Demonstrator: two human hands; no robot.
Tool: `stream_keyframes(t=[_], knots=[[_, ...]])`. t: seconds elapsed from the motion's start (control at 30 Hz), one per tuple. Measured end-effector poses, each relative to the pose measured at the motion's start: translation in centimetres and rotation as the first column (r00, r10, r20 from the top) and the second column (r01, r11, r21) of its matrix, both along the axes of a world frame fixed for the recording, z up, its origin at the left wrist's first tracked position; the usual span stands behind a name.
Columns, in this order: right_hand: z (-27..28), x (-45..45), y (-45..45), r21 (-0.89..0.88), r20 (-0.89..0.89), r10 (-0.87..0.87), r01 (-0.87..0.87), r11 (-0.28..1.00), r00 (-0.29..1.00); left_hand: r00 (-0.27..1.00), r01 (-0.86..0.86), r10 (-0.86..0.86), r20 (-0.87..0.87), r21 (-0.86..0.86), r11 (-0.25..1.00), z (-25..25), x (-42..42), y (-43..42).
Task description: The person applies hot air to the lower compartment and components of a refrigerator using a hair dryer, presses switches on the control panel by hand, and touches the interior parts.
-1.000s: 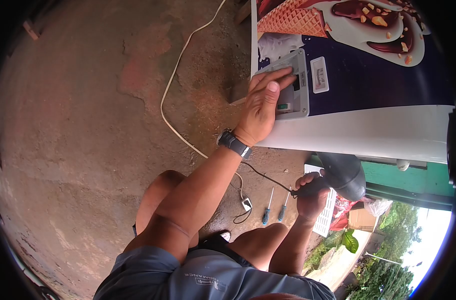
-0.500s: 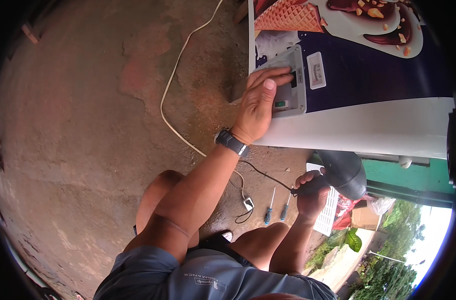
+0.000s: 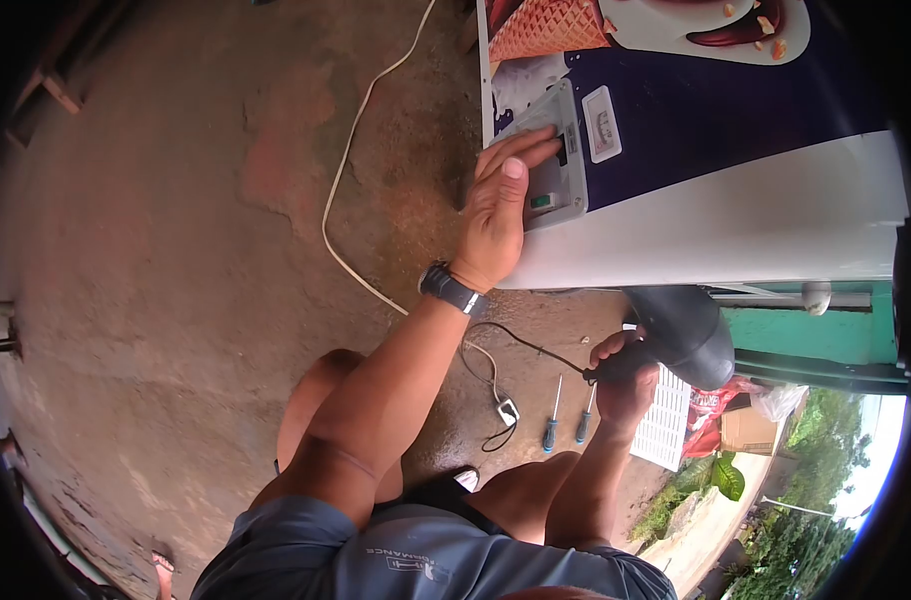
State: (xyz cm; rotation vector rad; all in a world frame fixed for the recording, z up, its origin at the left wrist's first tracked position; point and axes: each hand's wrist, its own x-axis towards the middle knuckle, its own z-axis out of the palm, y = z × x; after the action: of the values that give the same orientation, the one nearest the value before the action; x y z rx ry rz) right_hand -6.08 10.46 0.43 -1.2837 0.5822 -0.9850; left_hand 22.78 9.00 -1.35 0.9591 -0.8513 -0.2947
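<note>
My left hand, with a black watch on the wrist, reaches to the recessed grey control panel low on a chest freezer. Its fingers are stretched out, the fingertips at a small black part in the panel; whether they grip it is unclear. A green switch sits beside the palm. My right hand is closed around the handle of a black corded appliance that looks like a hair dryer. The dryer is held beside the freezer's lower edge, its front end partly hidden there.
A black cord runs from the handle to a white extension socket on the wet concrete floor. Two blue-handled screwdrivers lie near my knee. Beyond are a white slotted panel, a cardboard box and a green ledge.
The view has shifted slightly, so the freezer and panel appear further left and higher. My left hand stays at the panel and my right hand keeps its hold on the hair dryer.
</note>
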Motion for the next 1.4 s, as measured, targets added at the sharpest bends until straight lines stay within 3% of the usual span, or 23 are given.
stream_keyframes(t=[0.1, 0.4, 0.63, 0.83, 0.9, 1.1, 1.4], knots=[[-0.3, 0.0, -0.5, -0.044, 0.002, -0.009, 0.009, 0.999, 1.0, 1.0, 0.013, -0.013, 0.002, -0.007, 1.0, -0.2, 0.1, -0.2], [-2.3, 0.3, 0.0, 0.037, 0.093, -0.028, 0.024, 0.999, 0.995, 1.0, 0.005, -0.005, 0.024, -0.007, 1.0, 0.1, -0.4, -0.3], [-2.0, 0.1, -0.3, 0.026, 0.084, -0.016, 0.014, 1.0, 0.996, 0.992, -0.037, 0.036, -0.12, -0.001, 0.999, 0.3, -1.0, -0.7], [0.0, 0.2, 0.7, 0.051, 0.007, -0.018, 0.018, 0.999, 1.0, 0.905, -0.117, 0.109, -0.41, 0.006, 0.993, 0.5, -1.5, -1.1], [1.2, 0.5, 1.5, 0.06, -0.041, -0.043, 0.046, 0.997, 0.998, 0.885, -0.124, 0.089, -0.457, -0.047, 0.991, 0.1, -1.5, -1.6], [3.2, 1.4, 2.3, 0.014, -0.155, -0.057, 0.06, 0.998, 0.986, 0.808, -0.065, 0.084, -0.583, 0.054, 0.996, 0.8, -0.9, -1.2], [3.7, 2.7, 2.5, 0.045, -0.146, -0.087, 0.095, 0.995, 0.985, 0.712, -0.113, 0.093, -0.696, 0.017, 0.993, 1.1, -1.0, -1.1]])
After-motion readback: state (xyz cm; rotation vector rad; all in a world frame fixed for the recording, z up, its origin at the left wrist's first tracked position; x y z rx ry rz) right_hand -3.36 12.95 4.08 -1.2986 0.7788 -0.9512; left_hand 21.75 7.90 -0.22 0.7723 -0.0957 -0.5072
